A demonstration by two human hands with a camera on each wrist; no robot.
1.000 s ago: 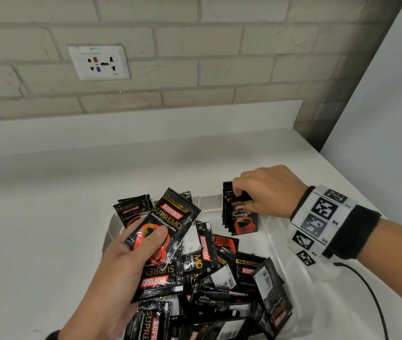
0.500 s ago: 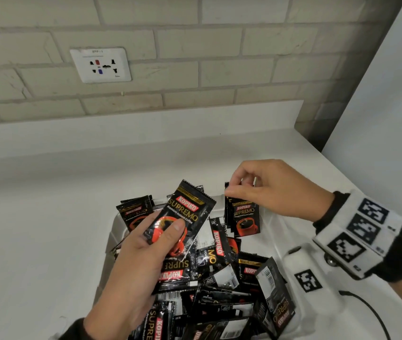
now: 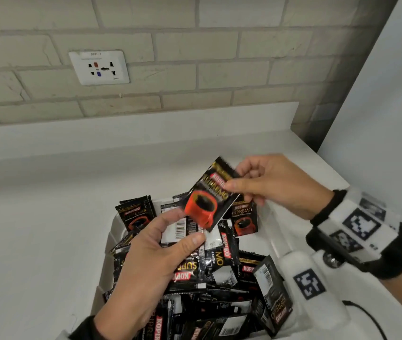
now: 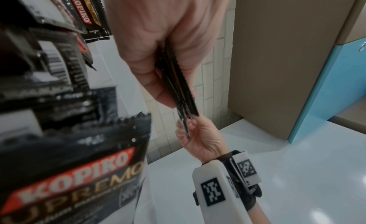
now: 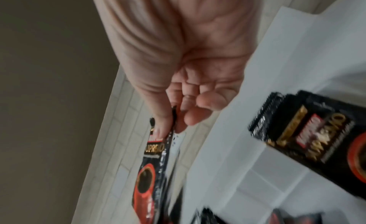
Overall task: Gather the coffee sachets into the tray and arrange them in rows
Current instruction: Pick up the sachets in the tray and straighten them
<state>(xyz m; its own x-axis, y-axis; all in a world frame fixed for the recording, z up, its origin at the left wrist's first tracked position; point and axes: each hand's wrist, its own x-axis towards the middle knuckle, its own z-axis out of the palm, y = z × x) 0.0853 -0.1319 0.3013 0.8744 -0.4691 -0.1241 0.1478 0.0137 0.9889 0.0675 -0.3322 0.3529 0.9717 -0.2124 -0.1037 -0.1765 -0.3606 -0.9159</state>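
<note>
Head view: the right hand (image 3: 276, 182) pinches the top corner of a black sachet (image 3: 209, 195) with a red cup printed on it, thumb on the front and forefinger behind, the other fingers loosely curled. The left hand (image 3: 150, 263), just below and to the left of it, holds more sachets fanned between thumb and fingers; a back-side sachet (image 3: 182, 229) with a barcode shows under the thumb. The lower edge of the red-cup sachet overlaps that fan, and whether the left hand grips it too I cannot tell. From the left wrist, the sachets' thin edges (image 4: 178, 86) run out of the left fingers to the right hand (image 4: 200, 141) beyond. From the right wrist, the thumb and fingertip close on the sachet's serrated top (image 5: 156, 149).

Beneath both hands sits the white tray (image 3: 111, 236), filled with a loose heap of sachets (image 3: 222, 285) lying at all angles. Just under the right hand a small upright stack (image 3: 244, 219) stands at the tray's far edge, faces forward. A wrist rig (image 3: 356, 231) with black-and-white markers is strapped behind the right hand.

The tray rests on a white counter (image 3: 47, 217). Beyond the hands rises a pale brick wall (image 3: 195, 69) with a white socket plate (image 3: 99, 67).
</note>
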